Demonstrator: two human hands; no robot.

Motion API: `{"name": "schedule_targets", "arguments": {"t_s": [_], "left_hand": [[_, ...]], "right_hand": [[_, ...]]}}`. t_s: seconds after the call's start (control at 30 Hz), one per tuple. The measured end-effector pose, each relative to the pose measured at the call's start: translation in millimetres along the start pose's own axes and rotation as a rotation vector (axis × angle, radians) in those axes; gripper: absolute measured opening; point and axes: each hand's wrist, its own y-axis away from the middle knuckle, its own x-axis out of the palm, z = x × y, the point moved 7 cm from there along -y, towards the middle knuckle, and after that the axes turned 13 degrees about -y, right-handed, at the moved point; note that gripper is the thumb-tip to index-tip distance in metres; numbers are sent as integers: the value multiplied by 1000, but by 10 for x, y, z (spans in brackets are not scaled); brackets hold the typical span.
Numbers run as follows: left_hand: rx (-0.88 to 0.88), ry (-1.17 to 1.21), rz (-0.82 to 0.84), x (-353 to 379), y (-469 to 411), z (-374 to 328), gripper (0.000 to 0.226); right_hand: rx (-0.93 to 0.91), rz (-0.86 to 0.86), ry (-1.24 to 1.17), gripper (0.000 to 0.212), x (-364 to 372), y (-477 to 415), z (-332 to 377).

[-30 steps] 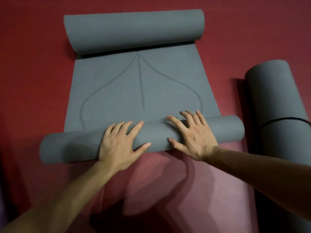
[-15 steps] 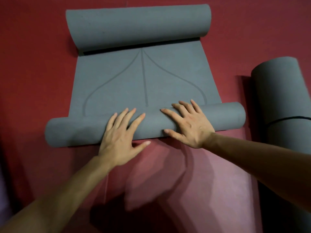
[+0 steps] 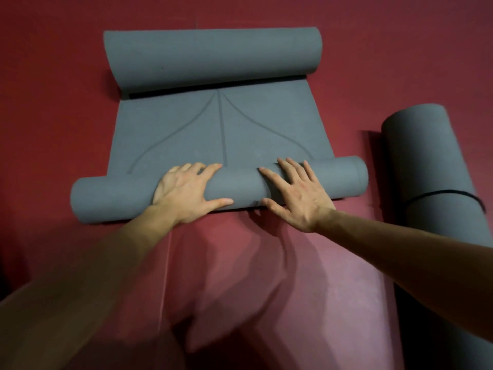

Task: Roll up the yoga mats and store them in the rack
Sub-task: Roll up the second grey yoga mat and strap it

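Where the red floor meets the near end of a grey yoga mat, the left hand and right hand lie side by side on the mat's near roll. Each grip is released, with fingers spread and fairly straight, pressing on the roll, thumbs on its near side. Beyond them the mat lies flat, marked with curved lines, and its far end curls into a thicker roll. To the right, apart, lies a rolled mat bound by a black strap.
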Motion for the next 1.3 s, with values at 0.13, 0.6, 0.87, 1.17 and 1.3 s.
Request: {"name": "schedule_targets", "arguments": {"t_s": [0.13, 0.6, 0.87, 1.17, 1.3], "left_hand": [[11, -7, -91, -48, 167, -64, 93], [-6, 115, -105, -52, 1055, -286, 87], [-47, 119, -127, -85, 1054, -317, 86], [-53, 66, -31, -1, 551, -85, 79], [-68, 151, -156, -49, 647, -98, 70]], "right_hand": [[9, 15, -5, 72, -45, 148, 52], [-30, 45, 49, 79, 257, 914, 428], [8, 101, 70, 78, 192, 309, 213], [-26, 15, 66, 74, 147, 437, 360], [-55, 21, 106, 76, 167, 378, 290]]}}
